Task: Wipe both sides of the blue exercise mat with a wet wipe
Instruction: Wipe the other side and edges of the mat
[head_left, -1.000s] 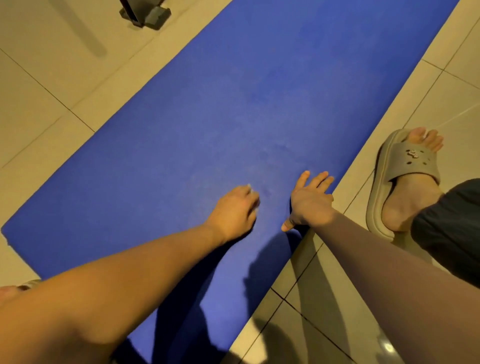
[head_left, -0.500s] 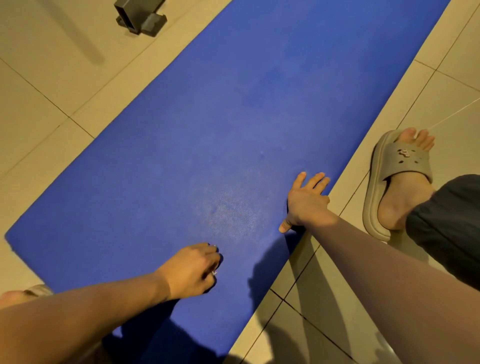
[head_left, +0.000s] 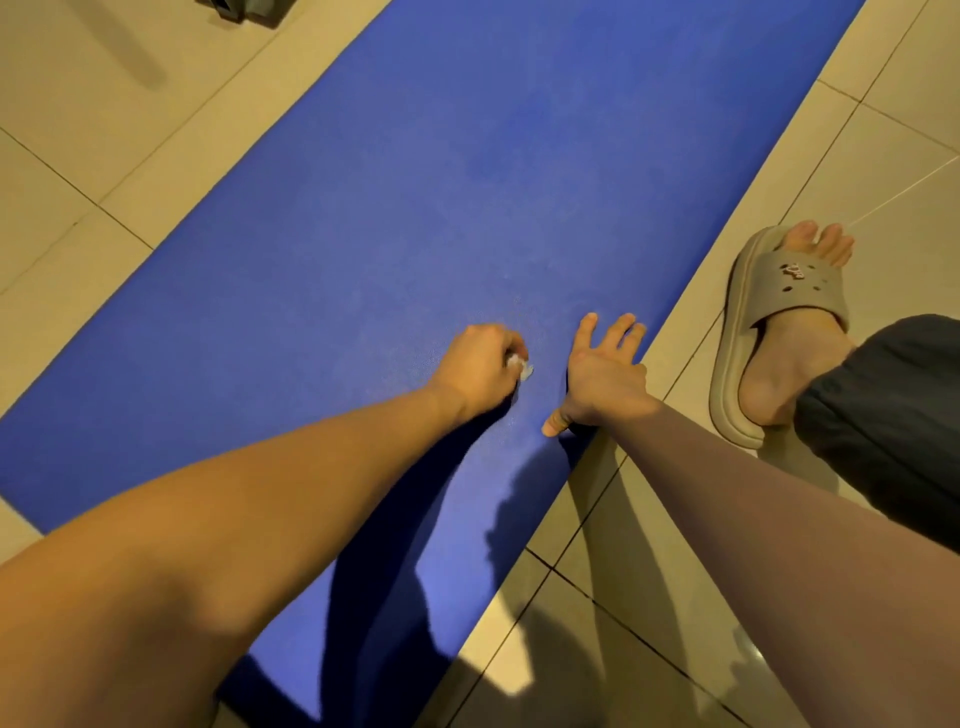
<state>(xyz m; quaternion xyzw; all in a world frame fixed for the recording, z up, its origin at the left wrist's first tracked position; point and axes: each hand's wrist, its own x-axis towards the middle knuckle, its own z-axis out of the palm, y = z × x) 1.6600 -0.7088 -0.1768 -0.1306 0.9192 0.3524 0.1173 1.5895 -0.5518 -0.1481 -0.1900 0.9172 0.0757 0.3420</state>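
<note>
The blue exercise mat (head_left: 395, 218) lies flat on the tiled floor, running from the lower left to the upper right. My left hand (head_left: 480, 366) is curled round a small crumpled white wet wipe (head_left: 521, 367) and holds it down on the mat near the right edge. Only a bit of the wipe shows past the fingers. My right hand (head_left: 605, 371) lies flat on the mat's right edge with its fingers spread, just right of the left hand.
A foot in a beige slide sandal (head_left: 779, 332) stands on the tiles right of the mat, with a dark trouser leg (head_left: 893, 415) above it. A dark object (head_left: 244, 8) sits on the floor at the top left. Beige tiles (head_left: 78, 130) surround the mat.
My left hand drew back toward me along the mat, then pushed forward again with the wipe to a spot beside the right hand. The right hand stayed pressed on the mat's edge.
</note>
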